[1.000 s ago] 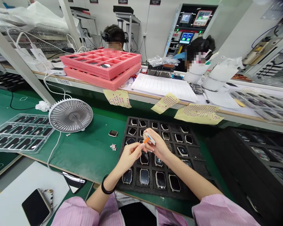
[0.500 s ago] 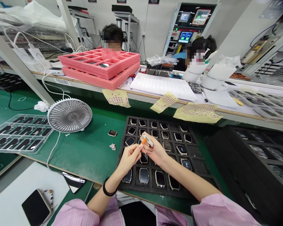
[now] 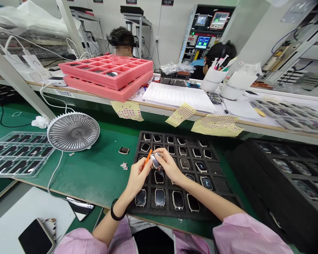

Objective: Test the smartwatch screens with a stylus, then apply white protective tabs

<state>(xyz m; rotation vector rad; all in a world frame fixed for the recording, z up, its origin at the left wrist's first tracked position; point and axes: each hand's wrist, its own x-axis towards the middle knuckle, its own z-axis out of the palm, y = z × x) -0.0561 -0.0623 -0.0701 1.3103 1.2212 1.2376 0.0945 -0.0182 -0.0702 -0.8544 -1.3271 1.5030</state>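
- Left hand (image 3: 137, 180): fingers closed, pinching a thin orange stick (image 3: 148, 156) that points up toward the watch. A black bracelet (image 3: 115, 213) circles the wrist.
- Right hand (image 3: 169, 166): fingers curled, gripping a silver watch (image 3: 155, 160), which sits just beside the stick, above the foam tray.
- Change: a moment earlier, a white and orange piece sat between the fingertips; now the watch sits there.
- Under the hands: a black foam tray (image 3: 222, 187) with rows of watches (image 3: 160, 197) in its slots.
- Left of the tray, on a green table mat (image 3: 95, 180): a loose watch (image 3: 123, 150) and small paper scraps (image 3: 124, 165).
- Farther left: a white fan (image 3: 73, 131) and a clear tray (image 3: 18, 155).
- Far side: stacked pink foam trays (image 3: 106, 76), ruled paper (image 3: 177, 97), and two co-workers (image 3: 122, 42) (image 3: 217, 58).
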